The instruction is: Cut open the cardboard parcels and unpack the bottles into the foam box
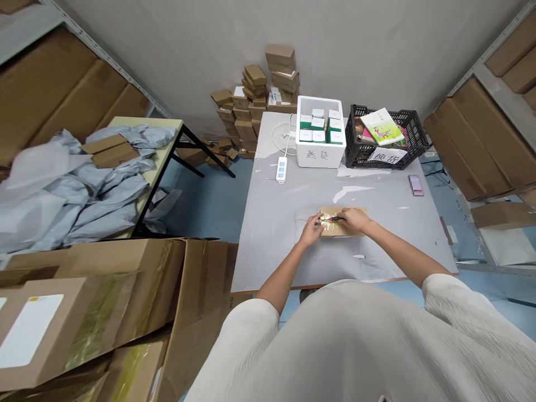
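A small brown cardboard box (345, 229) with shiny tape across its top lies on the grey table (272, 234), near the front edge. My right hand (353, 218) is closed around a dark and red cutter (335, 218), whose tip points left over the taped top. At the box's left end, my left hand (310, 230) rests against the cardboard with its fingers apart, close to the cutter's tip. Nothing shows in the left hand's grip.
A white foam box (320, 154) of small cartons, a black crate (368, 162) with books and a power strip (282, 169) stand at the back. Purple items (416, 185) lie right. Large cartons (205, 290) stand left; grey bags (104, 192) cover a side table.
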Motion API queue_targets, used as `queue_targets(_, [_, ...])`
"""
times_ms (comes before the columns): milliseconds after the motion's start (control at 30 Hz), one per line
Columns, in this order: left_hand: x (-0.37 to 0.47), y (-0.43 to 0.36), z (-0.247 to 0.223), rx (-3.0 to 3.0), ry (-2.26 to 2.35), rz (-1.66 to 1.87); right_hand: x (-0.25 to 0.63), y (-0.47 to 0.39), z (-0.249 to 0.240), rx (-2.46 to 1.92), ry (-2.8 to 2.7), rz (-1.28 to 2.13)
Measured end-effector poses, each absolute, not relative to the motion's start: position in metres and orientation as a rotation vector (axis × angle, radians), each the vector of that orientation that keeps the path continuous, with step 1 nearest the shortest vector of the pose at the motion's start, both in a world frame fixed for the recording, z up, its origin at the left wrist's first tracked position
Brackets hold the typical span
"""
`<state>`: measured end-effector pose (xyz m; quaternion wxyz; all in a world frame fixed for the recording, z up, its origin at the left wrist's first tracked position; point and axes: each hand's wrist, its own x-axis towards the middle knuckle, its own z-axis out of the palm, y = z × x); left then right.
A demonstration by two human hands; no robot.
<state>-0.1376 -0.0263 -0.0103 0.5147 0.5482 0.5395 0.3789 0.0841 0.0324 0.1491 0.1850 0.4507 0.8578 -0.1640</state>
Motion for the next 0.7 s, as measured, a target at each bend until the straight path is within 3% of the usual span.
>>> queue_targets(700, [-0.1384, -0.0266, -0.0136, 1.394, 1.337, 0.866, 0.0767, 0.0362, 0.1544, 1.198, 2.342, -0.359])
